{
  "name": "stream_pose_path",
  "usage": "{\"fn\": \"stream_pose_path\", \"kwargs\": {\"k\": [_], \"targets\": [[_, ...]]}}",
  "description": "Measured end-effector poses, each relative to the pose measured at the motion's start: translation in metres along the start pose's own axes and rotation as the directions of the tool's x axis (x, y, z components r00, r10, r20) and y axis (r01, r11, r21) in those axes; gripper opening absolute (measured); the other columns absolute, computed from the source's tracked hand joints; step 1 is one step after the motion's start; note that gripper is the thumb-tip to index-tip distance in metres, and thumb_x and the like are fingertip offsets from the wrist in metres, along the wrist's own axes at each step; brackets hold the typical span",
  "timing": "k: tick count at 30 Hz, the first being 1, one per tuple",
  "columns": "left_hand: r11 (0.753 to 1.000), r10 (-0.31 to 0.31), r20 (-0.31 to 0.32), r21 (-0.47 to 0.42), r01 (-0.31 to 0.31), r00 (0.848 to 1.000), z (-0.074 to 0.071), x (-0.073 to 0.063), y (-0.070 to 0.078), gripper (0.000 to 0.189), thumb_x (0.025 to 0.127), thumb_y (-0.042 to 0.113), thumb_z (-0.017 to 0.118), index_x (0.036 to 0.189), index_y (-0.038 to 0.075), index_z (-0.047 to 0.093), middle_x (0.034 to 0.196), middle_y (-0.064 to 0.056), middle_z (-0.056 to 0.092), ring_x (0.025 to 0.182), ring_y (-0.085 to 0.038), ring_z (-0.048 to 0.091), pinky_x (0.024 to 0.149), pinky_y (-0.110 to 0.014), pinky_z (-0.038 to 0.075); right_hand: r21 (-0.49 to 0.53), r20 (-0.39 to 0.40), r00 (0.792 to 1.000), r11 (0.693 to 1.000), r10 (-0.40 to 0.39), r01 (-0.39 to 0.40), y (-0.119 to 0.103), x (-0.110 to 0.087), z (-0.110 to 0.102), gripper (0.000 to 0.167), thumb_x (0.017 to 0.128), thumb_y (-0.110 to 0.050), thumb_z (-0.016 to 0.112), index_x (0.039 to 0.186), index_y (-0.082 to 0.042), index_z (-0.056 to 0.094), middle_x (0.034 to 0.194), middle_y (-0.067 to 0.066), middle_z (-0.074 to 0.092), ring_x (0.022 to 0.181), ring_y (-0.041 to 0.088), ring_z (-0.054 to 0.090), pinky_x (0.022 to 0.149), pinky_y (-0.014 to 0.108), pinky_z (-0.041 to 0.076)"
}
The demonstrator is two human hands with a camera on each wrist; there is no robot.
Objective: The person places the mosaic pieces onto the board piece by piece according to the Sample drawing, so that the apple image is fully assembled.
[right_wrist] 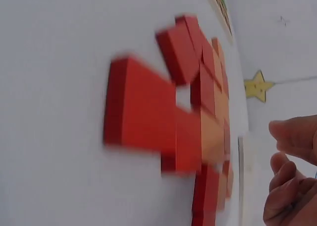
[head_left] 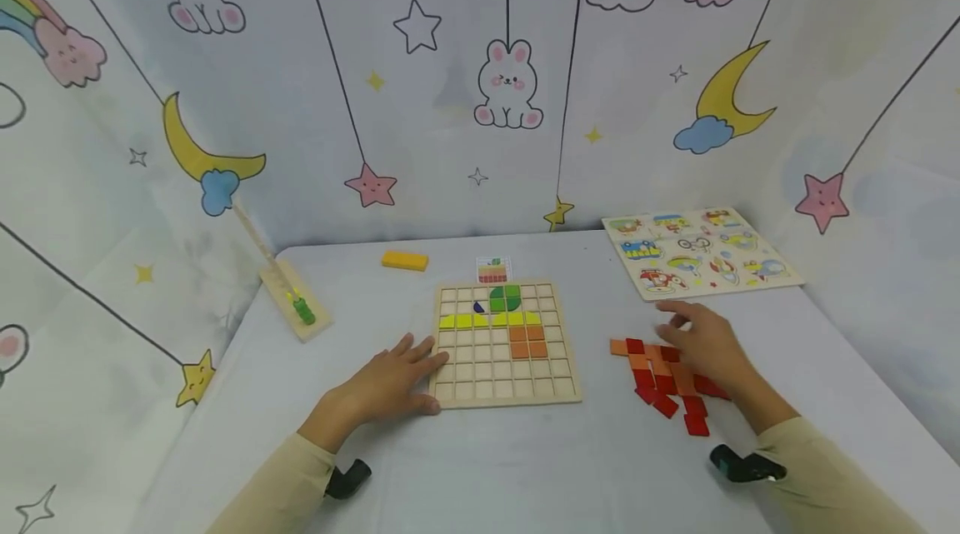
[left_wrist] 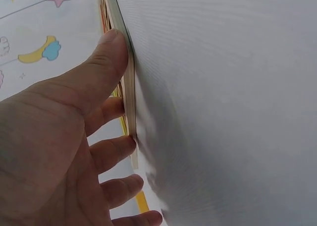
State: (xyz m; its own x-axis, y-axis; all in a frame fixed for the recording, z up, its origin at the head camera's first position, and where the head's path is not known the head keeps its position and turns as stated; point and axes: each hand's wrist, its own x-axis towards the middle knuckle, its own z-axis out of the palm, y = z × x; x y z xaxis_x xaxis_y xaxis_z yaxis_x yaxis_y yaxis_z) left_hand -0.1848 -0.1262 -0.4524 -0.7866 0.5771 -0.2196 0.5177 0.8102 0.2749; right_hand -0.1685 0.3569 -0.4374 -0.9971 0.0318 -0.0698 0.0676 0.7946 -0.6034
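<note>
My left hand (head_left: 386, 384) rests at the left edge of a wooden grid board (head_left: 465, 391), fingers spread; the left wrist view shows the thumb (left_wrist: 106, 57) and fingertips against the board's side. On the grid lie green rounded pieces (head_left: 513, 292), a small dark blue piece (head_left: 478, 307), a row of yellow pieces (head_left: 480, 321) and a block of orange squares (head_left: 519, 350). My right hand (head_left: 708, 342) hovers over a loose cluster of red and orange tiles (head_left: 663, 382). Its fingers are loosely bent, and nothing shows between thumb and fingertips. One red tile (right_wrist: 148, 107) looms close in the right wrist view.
A small picture card (head_left: 492, 271) lies behind the board, with a yellow block (head_left: 405, 261) to its left. At the far right sits a picture puzzle board (head_left: 705, 251). A wooden stand with a green figure (head_left: 303, 311) is at far left, before the patterned backdrop.
</note>
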Motion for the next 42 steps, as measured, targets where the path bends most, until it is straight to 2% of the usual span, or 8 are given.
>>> {"fn": "stream_pose_path", "kwargs": {"k": [4,9,17,24,31,37,40,42], "targets": [[1.0,-0.006,-0.005,0.008,0.006,1.0,0.001,-0.001,0.0,0.078,0.089,0.057,0.071,0.155,0.025,0.045,0.166,-0.007,0.03,0.152,-0.044,0.024,0.114,-0.066,0.032,-0.116,0.026,0.997,0.991,0.07,-0.066,0.033,-0.009,-0.025,0.056,0.095,-0.027,0.071,0.14,0.003,0.054,0.117,0.029,0.058,0.092,0.031,0.055,0.061,0.031,0.055],[1.0,0.001,-0.013,-0.006,-0.001,1.0,0.001,0.0,0.0,0.079,0.088,0.056,0.072,0.156,0.025,0.045,0.167,-0.008,0.03,0.152,-0.045,0.023,0.114,-0.067,0.032,-0.161,0.114,0.988,0.983,0.109,-0.09,0.051,-0.018,-0.035,0.054,0.092,-0.027,0.074,0.133,0.005,0.06,0.111,0.028,0.061,0.091,0.031,0.056,0.066,0.035,0.057],[0.999,0.037,-0.017,-0.007,-0.037,0.999,0.001,0.003,0.002,0.079,0.087,0.058,0.071,0.156,0.028,0.045,0.167,-0.011,0.028,0.152,-0.047,0.023,0.113,-0.068,0.032,-0.123,0.12,0.988,0.989,0.093,-0.078,0.055,-0.021,-0.027,0.042,0.093,-0.024,0.073,0.124,0.003,0.065,0.108,0.02,0.065,0.095,0.03,0.055,0.07,0.035,0.057],[1.0,0.028,0.003,0.011,-0.028,1.0,0.002,0.004,0.004,0.078,0.088,0.059,0.07,0.156,0.03,0.045,0.167,-0.011,0.027,0.152,-0.047,0.021,0.112,-0.068,0.033,-0.122,0.111,0.99,0.99,0.084,-0.07,0.051,-0.018,-0.022,0.055,0.094,-0.027,0.072,0.137,0.003,0.056,0.104,0.018,0.063,0.086,0.025,0.056,0.064,0.033,0.054],[0.999,0.032,-0.006,0.033,-0.032,0.999,0.002,0.006,0.005,0.078,0.088,0.061,0.069,0.156,0.03,0.045,0.167,-0.012,0.028,0.152,-0.048,0.021,0.111,-0.07,0.033,-0.145,0.137,0.99,0.989,0.044,-0.024,0.05,-0.01,-0.02,0.044,0.096,-0.025,0.07,0.13,0.0,0.062,0.104,0.017,0.065,0.092,0.027,0.058,0.071,0.039,0.057],[0.999,0.019,0.006,0.034,-0.019,1.0,0.001,0.005,0.006,0.078,0.088,0.06,0.069,0.156,0.031,0.045,0.167,-0.011,0.028,0.152,-0.047,0.02,0.112,-0.07,0.031,-0.003,0.101,0.991,0.996,0.084,-0.084,0.047,-0.011,-0.019,0.037,0.097,-0.029,0.069,0.117,-0.001,0.056,0.106,0.017,0.064,0.085,0.024,0.059,0.068,0.033,0.056],[1.0,0.015,0.008,0.022,-0.016,1.0,0.001,0.005,0.007,0.077,0.088,0.059,0.069,0.155,0.031,0.045,0.167,-0.012,0.028,0.152,-0.048,0.02,0.112,-0.071,0.03,0.158,0.058,0.992,0.98,0.114,-0.122,0.043,-0.011,-0.021,0.043,0.102,-0.038,0.062,0.123,-0.002,0.052,0.11,0.02,0.066,0.085,0.024,0.062,0.066,0.031,0.056],[1.0,0.012,0.009,0.025,-0.013,1.0,0.0,0.005,0.007,0.076,0.088,0.058,0.069,0.155,0.033,0.044,0.167,-0.012,0.028,0.152,-0.048,0.019,0.113,-0.071,0.029,0.278,0.028,0.993,0.953,0.115,-0.119,0.038,-0.01,-0.021,0.049,0.103,-0.043,0.058,0.132,-0.003,0.05,0.111,0.019,0.068,0.085,0.024,0.064,0.065,0.03,0.056]]}}
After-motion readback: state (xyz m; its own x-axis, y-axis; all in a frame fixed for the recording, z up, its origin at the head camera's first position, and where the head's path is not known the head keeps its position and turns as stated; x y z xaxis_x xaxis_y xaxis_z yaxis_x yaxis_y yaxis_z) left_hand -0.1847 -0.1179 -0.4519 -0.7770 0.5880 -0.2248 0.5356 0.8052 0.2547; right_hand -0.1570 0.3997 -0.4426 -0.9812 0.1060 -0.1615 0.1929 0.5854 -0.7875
